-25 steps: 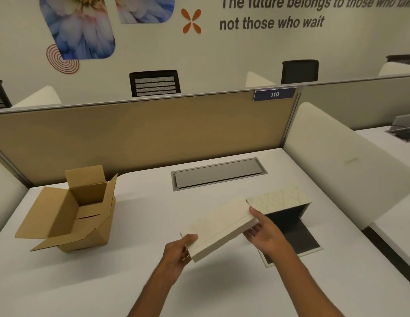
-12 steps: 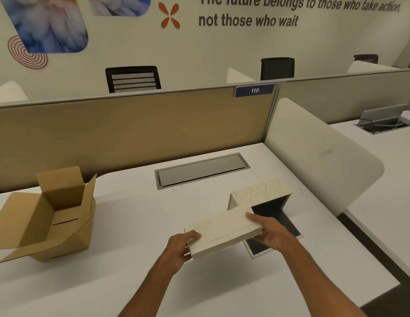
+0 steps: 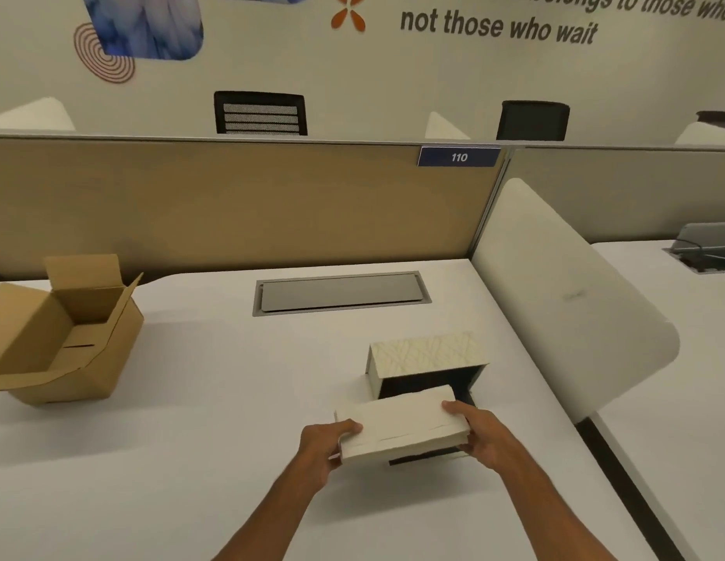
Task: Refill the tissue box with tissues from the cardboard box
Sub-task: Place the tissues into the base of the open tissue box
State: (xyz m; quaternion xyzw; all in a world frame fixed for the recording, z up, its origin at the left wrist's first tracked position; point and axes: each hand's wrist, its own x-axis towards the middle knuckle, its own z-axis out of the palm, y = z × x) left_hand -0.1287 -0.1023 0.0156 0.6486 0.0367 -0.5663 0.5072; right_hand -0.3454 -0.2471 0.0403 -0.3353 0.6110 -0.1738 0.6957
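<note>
Lowering since 1 second ago, the tissue stack (image 3: pixel 401 429), clasped by left hand (image 3: pixel 326 443) and right hand (image 3: pixel 480 433), now meets the tissue box (image 3: pixel 427 360) opening. Insertion seems begun, though depth is unclear.

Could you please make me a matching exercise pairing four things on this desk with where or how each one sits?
Things:
1. cardboard box
2. tissue stack
3. tissue box
4. number plate

Places or states:
A. held between both hands
B. fixed on top of the partition
C. flaps open, at the desk's left
D. open side facing the person, dark inside

Pairs: 1-C, 2-A, 3-D, 4-B. The left hand and the right hand grip the stack's two ends.
</note>
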